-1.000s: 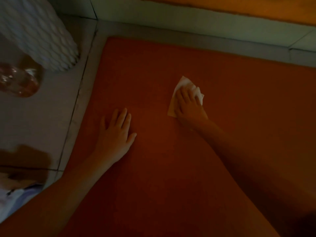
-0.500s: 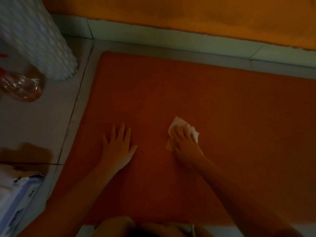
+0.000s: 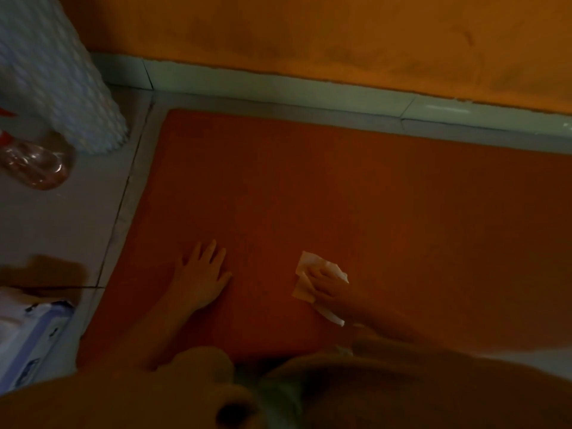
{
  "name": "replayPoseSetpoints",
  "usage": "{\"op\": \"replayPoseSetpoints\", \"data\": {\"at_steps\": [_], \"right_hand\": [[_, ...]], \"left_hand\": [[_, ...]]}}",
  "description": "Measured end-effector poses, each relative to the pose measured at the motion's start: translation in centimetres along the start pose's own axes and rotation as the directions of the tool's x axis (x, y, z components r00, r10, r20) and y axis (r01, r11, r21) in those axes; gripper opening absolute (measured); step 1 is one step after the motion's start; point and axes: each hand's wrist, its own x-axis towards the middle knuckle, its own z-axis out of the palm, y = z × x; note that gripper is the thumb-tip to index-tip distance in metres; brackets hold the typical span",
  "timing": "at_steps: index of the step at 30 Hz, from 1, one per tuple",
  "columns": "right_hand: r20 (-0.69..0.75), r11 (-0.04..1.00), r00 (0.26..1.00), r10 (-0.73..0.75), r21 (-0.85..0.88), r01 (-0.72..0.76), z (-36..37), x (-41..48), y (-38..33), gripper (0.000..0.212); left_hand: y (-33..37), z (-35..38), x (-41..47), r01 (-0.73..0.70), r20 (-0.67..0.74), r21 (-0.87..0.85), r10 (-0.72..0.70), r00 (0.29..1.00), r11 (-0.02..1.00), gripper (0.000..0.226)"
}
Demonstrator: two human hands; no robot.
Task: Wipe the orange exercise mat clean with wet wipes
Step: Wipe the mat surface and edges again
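A wet wipe (image 3: 305, 269) lay pressed to the orange exercise mat (image 3: 371, 196) under the right hand (image 3: 325, 281), whose fingers were laid flat across the sheet, not curled round it. At nine o'clock from the wipe, the left hand (image 3: 201, 274) rested spread on the mat, grasping nothing. The wipe sat toward six o'clock on the mat, which ran on toward twelve and three o'clock. Done well, the stroke probably called for even pressure and overlapping passes. It also needed a flattened sheet, since the loose corner at five o'clock looked liable to bunch. A blue-and-white packet (image 3: 28, 335) sat at eight o'clock, off the mat.
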Motion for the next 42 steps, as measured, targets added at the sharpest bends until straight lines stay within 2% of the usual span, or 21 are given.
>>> {"op": "replayPoseSetpoints", "data": {"at_steps": [1,2,3,5,6,7,8,9,11,13,15,18,22,25,28,32,35,38,39,41,42], "right_hand": [[-0.053,0.997,0.995,0.081,0.011,-0.081,-0.2,-0.2,0.5,0.037],[-0.018,0.988,0.991,0.129,0.089,-0.127,-0.3,-0.1,1.0,0.035],[0.040,0.976,0.994,0.100,0.188,-0.106,-0.7,0.4,1.4,0.032],[0.176,0.967,0.983,-0.051,0.253,0.005,-0.2,1.4,2.0,0.024],[0.262,0.953,0.960,-0.097,0.302,0.013,-0.6,1.9,1.9,0.042],[0.195,0.929,0.979,-0.060,0.370,-0.017,-0.4,1.9,1.5,0.059],[0.209,0.861,0.976,0.057,0.485,-0.154,-0.2,1.4,0.9,0.075],[0.210,0.817,0.974,0.087,0.545,-0.191,0.8,0.7,0.4,0.081],[0.169,0.806,0.982,0.080,0.569,-0.164,2.0,-1.5,-0.4,0.076],[0.151,0.804,0.987,0.056,0.580,-0.134,2.8,-4.5,-0.2,0.074],[0.185,0.794,0.977,0.108,0.575,-0.197,4.0,-7.3,0.9,0.079],[0.232,0.779,0.954,0.190,0.556,-0.290,3.7,-8.8,2.6,0.083],[0.257,0.771,0.930,0.262,0.523,-0.362,3.6,-6.3,3.0,0.084],[0.240,0.797,0.949,0.203,0.522,-0.303,3.9,-5.4,1.7,0.101],[0.173,0.796,0.976,0.133,0.568,-0.209,2.9,-7.9,0.7,0.093],[0.256,0.768,0.962,0.100,0.595,-0.238,3.0,-10.4,2.3,0.106],[0.256,0.787,0.954,0.155,0.552,-0.276,3.5,-8.6,4.2,0.105],[0.287,0.817,0.931,0.223,0.467,-0.340,4.1,-5.4,6.1,0.093],[0.285,0.818,0.929,0.237,0.457,-0.349,4.3,-4.1,6.5,0.097],[0.270,0.817,0.933,0.237,0.465,-0.342,4.1,-2.0,6.2,0.106],[0.252,0.818,0.944,0.214,0.482,-0.315,3.9,-1.5,5.7,0.098]], "left_hand": [[0.2,0.1,-0.1,0.006,-0.024,0.006,-0.006,1.000,1.000,0.065],[0.3,0.2,-0.2,0.014,-0.046,0.012,-0.013,0.999,1.000,0.065],[0.4,0.3,-0.2,0.021,-0.061,0.019,-0.020,0.998,1.000,0.065],[0.6,0.5,-0.1,0.038,-0.062,0.015,-0.037,0.997,0.999,0.065],[0.7,0.5,-0.1,0.051,-0.056,0.000,-0.051,0.997,0.999,0.066],[0.9,0.5,0.1,0.068,-0.056,-0.022,-0.069,0.996,0.997,0.067],[1.3,0.5,0.3,0.087,-0.061,-0.052,-0.090,0.994,0.995,0.069],[1.7,0.4,0.4,0.109,-0.068,-0.085,-0.115,0.991,0.990,0.071],[3.0,0.2,0.9,0.163,-0.082,-0.147,-0.176,0.981,0.976,0.075],[4.6,0.2,1.4,0.226,-0.105,-0.184,-0.248,0.963,0.957,0.077],[6.0,0.4,1.6,0.265,-0.141,-0.221,-0.300,0.944,0.939,0.075],[6.7,1.0,1.8,0.227,-0.222,-0.245,-0.283,0.933,0.943,0.067],[6.2,0.8,1.5,0.179,-0.265,-0.260,-0.249,0.932,0.949,0.062],[6.5,0.6,1.4,0.178,-0.269,-0.254,-0.246,0.931,0.951,0.058],[6.8,0.3,1.1,0.124,-0.287,-0.267,-0.201,0.937,0.956,0.051],[7.6,-0.2,1.1,0.001,-0.331,-0.197,-0.067,0.941,0.980,0.044],[8.5,-0.8,1.7,0.051,-0.295,-0.255,-0.127,0.947,0.966,0.048],[9.5,-0.1,2.1,0.132,-0.261,-0.196,-0.181,0.948,0.972,0.057],[9.7,0.3,2.2,0.142,-0.267,-0.179,-0.187,0.945,0.973,0.059],[9.6,0.8,2.4,0.130,-0.264,-0.187,-0.177,0.948,0.974,0.061],[9.5,0.9,2.6,0.103,-0.255,-0.191,-0.151,0.955,0.976,0.060]]}}
